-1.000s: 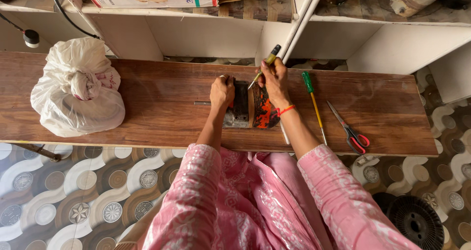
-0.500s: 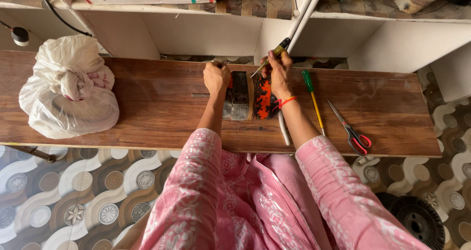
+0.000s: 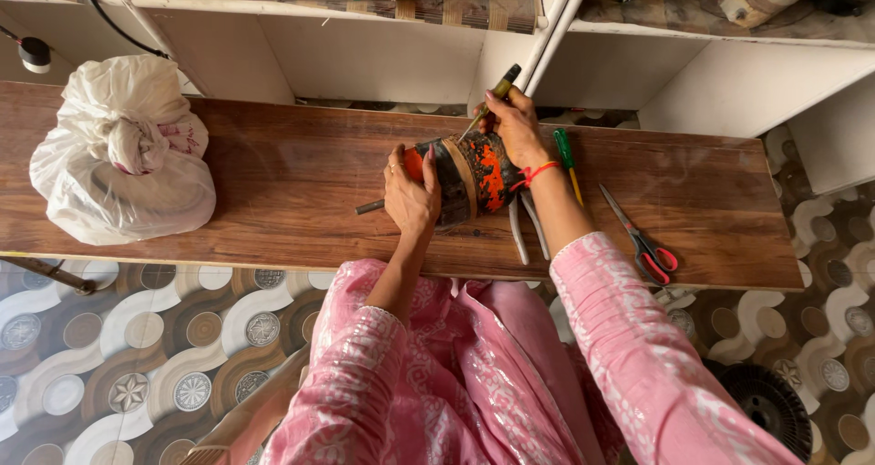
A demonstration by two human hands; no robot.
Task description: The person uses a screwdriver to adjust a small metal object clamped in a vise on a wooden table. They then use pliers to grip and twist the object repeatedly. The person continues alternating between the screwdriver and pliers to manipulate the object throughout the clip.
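An orange and black motor-like cylinder (image 3: 474, 175) lies on its side on the wooden board (image 3: 292, 191), a thin metal shaft (image 3: 369, 207) sticking out to its left. My left hand (image 3: 410, 196) grips the cylinder's left end. My right hand (image 3: 515, 128) holds a screwdriver (image 3: 497, 91) with a yellow-green and black handle, its tip angled down onto the top of the cylinder. A red thread is tied round my right wrist.
A knotted white plastic bag (image 3: 123, 164) sits at the board's left end. Pliers (image 3: 527, 228), a green-handled screwdriver (image 3: 567, 155) and red-handled scissors (image 3: 643, 242) lie to the right. White shelves (image 3: 365, 55) and a white pipe (image 3: 556, 27) stand behind; patterned floor below.
The cylinder has been tipped from lying flat to resting on its side. My left hand moved from its top to its left end. My right hand stayed at its right side, still holding the screwdriver.
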